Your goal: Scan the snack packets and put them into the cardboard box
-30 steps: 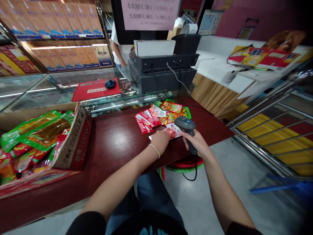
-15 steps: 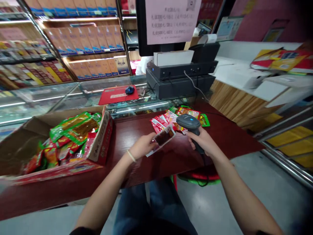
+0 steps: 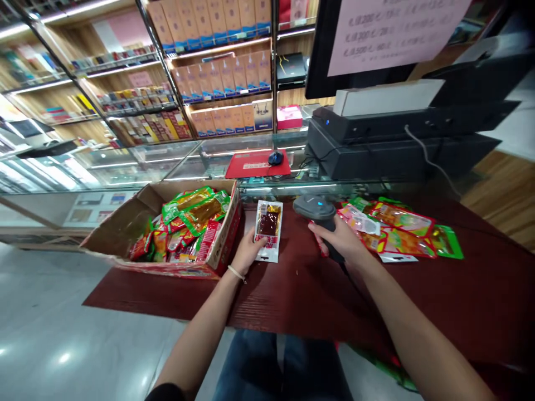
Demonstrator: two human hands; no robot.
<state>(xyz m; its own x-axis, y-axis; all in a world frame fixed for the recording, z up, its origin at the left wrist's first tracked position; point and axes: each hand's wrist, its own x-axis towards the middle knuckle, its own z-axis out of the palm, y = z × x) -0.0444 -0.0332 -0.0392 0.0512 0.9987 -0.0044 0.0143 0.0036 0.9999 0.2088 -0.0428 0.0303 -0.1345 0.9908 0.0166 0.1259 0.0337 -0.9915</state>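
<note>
A: Left hand [image 3: 249,249]?
B: Thumb and fingers pinching a packet [image 3: 270,223] by its near end, over the bench [image 3: 288,301]. Open box [image 3: 234,228] of snacks just left of that hand.
A: Right hand [image 3: 346,239]?
B: Wrapped round the grip of a scanner [image 3: 315,208], head towards the packet. Loose packets [image 3: 405,228] right of the hand.
A: Step?
B: Scanning, I judge; whether it's read, can't tell.
A: Next move calls for?
B: Steady pinch, scanner kept clear of the box.
</note>
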